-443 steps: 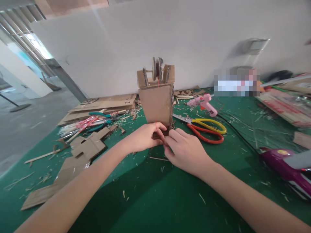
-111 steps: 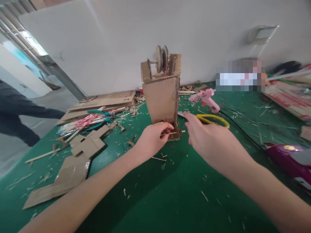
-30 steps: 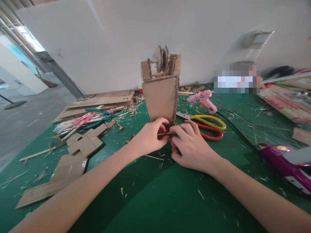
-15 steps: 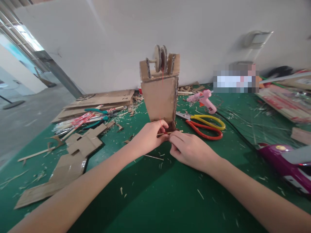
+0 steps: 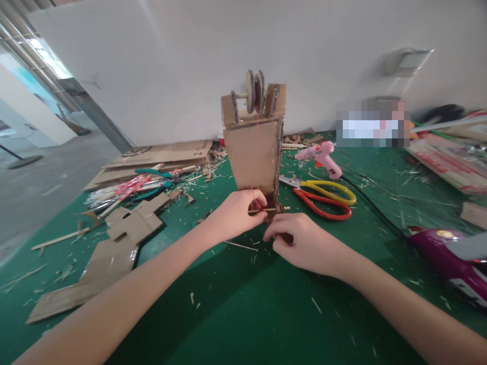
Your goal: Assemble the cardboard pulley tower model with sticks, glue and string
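Observation:
A cardboard tower [image 5: 253, 152] stands upright in the middle, carrying a pulley of round discs [image 5: 250, 92] on a stick axle at its top. Red thread [image 5: 257, 119] shows at the pulley and again by my left hand [image 5: 241, 210]. That hand is closed at the tower's foot around a thin wooden stick [image 5: 271, 210], which runs sideways through the cardboard base; its fingertips are partly hidden. Just below and right of the stick, my right hand [image 5: 302, 238] is bent with fingers loosely curled and thumb apart. Nothing shows in it.
Scissors [image 5: 329, 200] with red and yellow handles and a pink glue gun [image 5: 323, 158] lie to the right, near a purple object [image 5: 445, 253]. Leftward are pliers [image 5: 152, 185], cardboard pieces [image 5: 133, 223] and wood scraps on the green table [image 5: 243, 314].
My right hand has drawn down and right, away from the stick, and its fingers have loosened. My left hand stays at the tower's base. The view has shifted slightly.

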`<state>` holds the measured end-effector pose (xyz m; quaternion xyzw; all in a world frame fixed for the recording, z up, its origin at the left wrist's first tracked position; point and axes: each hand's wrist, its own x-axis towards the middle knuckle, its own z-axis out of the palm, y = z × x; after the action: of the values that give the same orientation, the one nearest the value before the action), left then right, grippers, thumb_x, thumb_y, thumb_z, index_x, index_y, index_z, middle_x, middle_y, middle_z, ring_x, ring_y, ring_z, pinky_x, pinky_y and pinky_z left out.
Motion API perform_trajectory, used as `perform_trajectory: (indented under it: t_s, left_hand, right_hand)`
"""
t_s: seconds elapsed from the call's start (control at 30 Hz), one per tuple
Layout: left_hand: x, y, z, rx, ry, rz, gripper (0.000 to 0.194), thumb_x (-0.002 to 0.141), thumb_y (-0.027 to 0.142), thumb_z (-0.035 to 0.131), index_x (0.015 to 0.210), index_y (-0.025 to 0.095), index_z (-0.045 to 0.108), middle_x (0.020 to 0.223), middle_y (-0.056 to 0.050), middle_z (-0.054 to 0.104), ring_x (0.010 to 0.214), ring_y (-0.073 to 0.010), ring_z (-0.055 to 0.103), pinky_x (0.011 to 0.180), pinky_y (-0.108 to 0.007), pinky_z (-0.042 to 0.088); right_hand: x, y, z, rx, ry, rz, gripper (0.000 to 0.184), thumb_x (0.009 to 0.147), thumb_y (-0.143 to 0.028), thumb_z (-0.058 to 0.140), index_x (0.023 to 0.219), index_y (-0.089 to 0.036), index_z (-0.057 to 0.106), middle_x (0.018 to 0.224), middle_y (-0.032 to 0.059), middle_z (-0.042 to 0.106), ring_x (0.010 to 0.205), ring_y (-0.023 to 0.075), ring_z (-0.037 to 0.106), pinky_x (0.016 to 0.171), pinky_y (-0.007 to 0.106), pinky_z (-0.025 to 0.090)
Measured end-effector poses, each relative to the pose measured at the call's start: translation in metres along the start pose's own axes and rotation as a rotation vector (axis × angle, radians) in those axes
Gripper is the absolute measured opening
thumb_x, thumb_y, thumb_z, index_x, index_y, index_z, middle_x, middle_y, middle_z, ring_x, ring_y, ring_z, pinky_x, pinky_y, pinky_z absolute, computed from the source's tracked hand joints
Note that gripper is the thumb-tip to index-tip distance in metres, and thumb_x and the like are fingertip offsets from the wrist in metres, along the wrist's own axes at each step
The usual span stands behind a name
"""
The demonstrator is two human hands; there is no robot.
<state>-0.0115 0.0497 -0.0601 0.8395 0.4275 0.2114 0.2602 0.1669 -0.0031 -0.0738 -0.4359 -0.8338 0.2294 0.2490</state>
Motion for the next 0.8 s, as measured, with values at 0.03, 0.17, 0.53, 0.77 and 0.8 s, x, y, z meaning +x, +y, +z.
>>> perform_trajectory:
  t_s: [0.03,0.17,0.53,0.77,0.8]
  left_hand:
    - [0.000,0.001,0.000,-0.003,-0.005,-0.005,0.014,0.077,0.024,0.060,0.090,0.020,0.062,0.082,-0.001,0.067,0.072,-0.0146,0.062,0.062,-0.026,0.046]
    - [0.001,0.002,0.001,0.019,0.007,-0.011,0.013,0.076,0.018,0.057,0.088,0.020,0.062,0.078,-0.001,0.067,0.066,-0.0138,0.060,0.058,-0.025,0.045]
    - [0.002,-0.006,0.008,0.109,0.067,0.077,0.012,0.073,0.011,0.054,0.078,0.018,0.062,0.076,0.000,0.064,0.066,-0.0125,0.056,0.064,-0.026,0.044]
    - [0.002,-0.006,0.010,0.166,0.080,0.136,0.003,0.079,0.019,0.059,0.077,0.018,0.059,0.075,0.000,0.059,0.067,-0.0131,0.054,0.061,-0.026,0.041]
    - [0.002,-0.007,0.010,0.166,0.082,0.138,0.004,0.080,0.020,0.059,0.077,0.018,0.058,0.075,0.000,0.058,0.066,-0.0131,0.054,0.061,-0.026,0.041]
  right_hand:
    - [0.000,0.000,-0.002,0.004,-0.025,0.012,0.025,0.071,-0.007,0.045,0.072,-0.020,0.066,0.074,0.0000,0.064,0.068,0.0120,0.057,0.066,0.025,0.044]
    - [-0.005,-0.003,-0.007,0.012,-0.178,0.029,0.031,0.070,-0.006,0.044,0.069,-0.022,0.070,0.073,-0.0001,0.068,0.065,0.0129,0.059,0.059,0.024,0.044]
    - [-0.011,-0.011,-0.033,0.171,-0.570,0.054,0.025,0.073,-0.010,0.048,0.075,-0.022,0.071,0.058,-0.0039,0.061,0.046,0.0072,0.046,0.042,0.019,0.032]
    - [0.001,-0.002,-0.014,-0.221,-0.038,0.125,0.022,0.086,-0.022,0.044,0.098,-0.020,0.063,0.064,-0.0013,0.061,0.051,0.0105,0.049,0.049,0.024,0.032]
    - [0.002,-0.002,-0.011,-0.269,-0.016,0.116,0.025,0.087,-0.022,0.043,0.103,-0.020,0.062,0.066,-0.0004,0.062,0.053,0.0114,0.050,0.050,0.024,0.033]
